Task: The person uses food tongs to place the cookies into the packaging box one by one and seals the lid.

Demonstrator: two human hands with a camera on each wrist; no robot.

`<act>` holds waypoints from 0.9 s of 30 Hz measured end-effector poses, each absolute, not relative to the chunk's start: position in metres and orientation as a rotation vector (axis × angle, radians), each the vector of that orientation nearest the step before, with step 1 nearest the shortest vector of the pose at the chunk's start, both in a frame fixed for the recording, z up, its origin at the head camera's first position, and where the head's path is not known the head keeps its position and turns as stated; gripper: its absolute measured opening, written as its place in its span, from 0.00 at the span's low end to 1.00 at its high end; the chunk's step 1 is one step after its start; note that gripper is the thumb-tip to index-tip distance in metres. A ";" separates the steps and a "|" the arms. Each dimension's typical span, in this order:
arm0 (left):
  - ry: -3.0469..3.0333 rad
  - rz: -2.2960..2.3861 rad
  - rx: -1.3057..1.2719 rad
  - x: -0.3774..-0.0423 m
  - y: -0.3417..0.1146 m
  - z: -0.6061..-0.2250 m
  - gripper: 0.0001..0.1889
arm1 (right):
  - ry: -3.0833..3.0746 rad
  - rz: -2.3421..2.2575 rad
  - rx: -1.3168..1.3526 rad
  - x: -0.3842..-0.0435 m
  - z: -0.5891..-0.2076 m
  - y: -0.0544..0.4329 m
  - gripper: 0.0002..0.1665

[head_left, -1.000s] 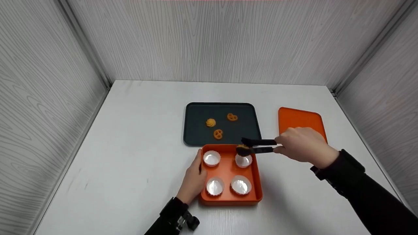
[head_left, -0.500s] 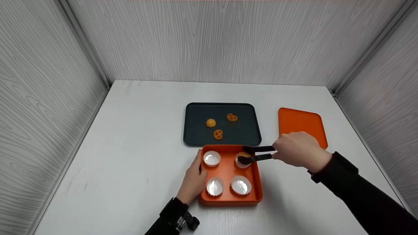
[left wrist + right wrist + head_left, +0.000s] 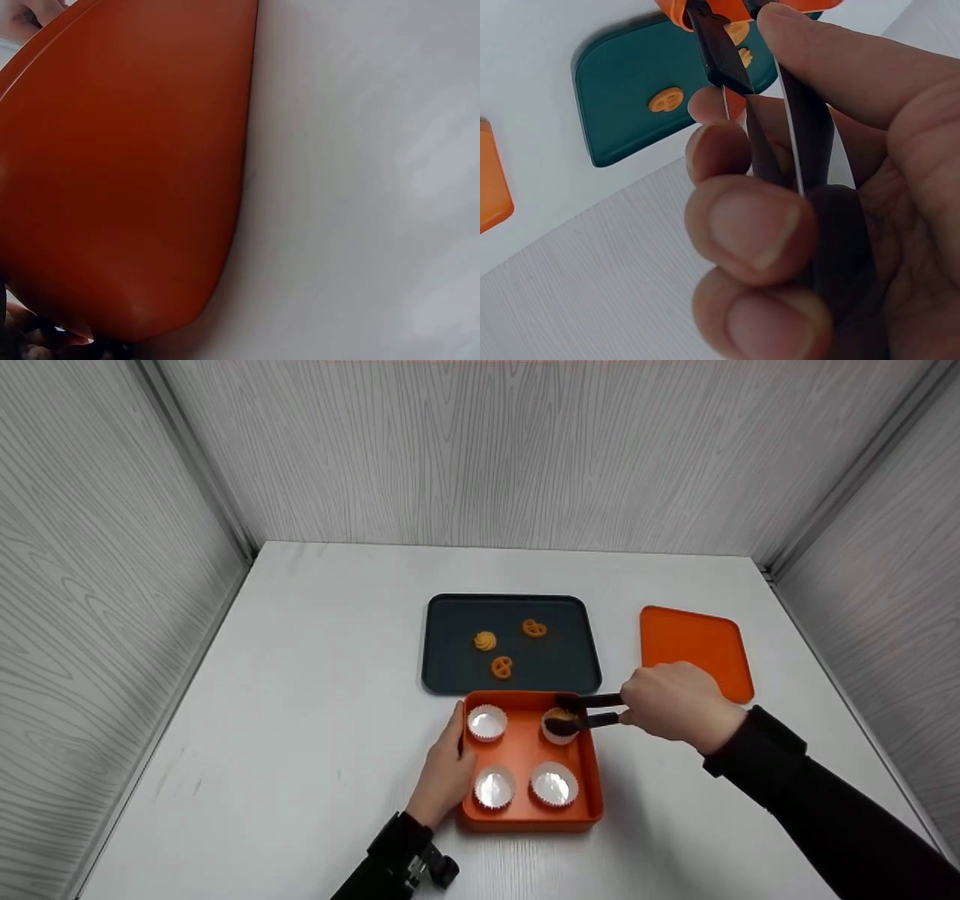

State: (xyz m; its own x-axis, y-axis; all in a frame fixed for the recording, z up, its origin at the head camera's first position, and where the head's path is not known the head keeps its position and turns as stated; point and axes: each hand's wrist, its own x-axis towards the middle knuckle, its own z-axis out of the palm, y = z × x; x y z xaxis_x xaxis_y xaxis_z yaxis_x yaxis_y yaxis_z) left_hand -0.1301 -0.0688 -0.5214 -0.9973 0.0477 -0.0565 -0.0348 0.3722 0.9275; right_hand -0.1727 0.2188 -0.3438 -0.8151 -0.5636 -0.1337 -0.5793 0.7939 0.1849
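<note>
My left hand (image 3: 442,772) holds the left wall of an orange box (image 3: 525,817), thumb at the rim. The left wrist view shows mainly the outside of the box (image 3: 142,150). Several white paper cups stand in the box, including front left (image 3: 494,789), front right (image 3: 554,784) and back left (image 3: 487,723). My right hand (image 3: 679,705) grips black tongs (image 3: 604,720), its fingers curled round the handles (image 3: 817,150) in the right wrist view. The tong tips are at the back right cup (image 3: 559,737), around a golden-brown piece (image 3: 561,714), partly hidden.
Behind the box lies a dark green tray (image 3: 450,675) bearing two pretzels (image 3: 534,628) and a swirled cookie (image 3: 485,641). A flat orange lid-like panel (image 3: 697,645) lies at the right, behind my right hand. Wood-grain walls (image 3: 480,457) border the white table.
The right hand has brought the tongs, with the piece at their tips, down into the back right cup, then shifted slightly left. The left hand and box stay put.
</note>
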 end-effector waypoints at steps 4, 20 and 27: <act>2.537 1.724 0.015 -0.130 -0.069 -0.521 0.35 | 2.904 0.330 -0.903 -0.173 -0.344 0.218 0.17; 2.536 1.715 0.002 -0.131 -0.068 -0.523 0.34 | 2.890 0.245 -0.875 -0.169 -0.338 0.220 0.16; 2.532 1.709 -0.012 -0.131 -0.068 -0.521 0.35 | 2.923 0.205 -0.916 -0.169 -0.330 0.224 0.16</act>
State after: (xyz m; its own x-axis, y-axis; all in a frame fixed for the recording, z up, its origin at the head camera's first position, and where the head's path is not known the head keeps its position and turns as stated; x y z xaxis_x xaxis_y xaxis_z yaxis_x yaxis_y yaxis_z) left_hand -0.1306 -0.0679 -0.5212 -0.9962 0.0423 -0.0768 -0.0554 0.3753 0.9252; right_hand -0.1687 0.2235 -0.3304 -0.8195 -0.5629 -0.1074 -0.5724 0.8132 0.1057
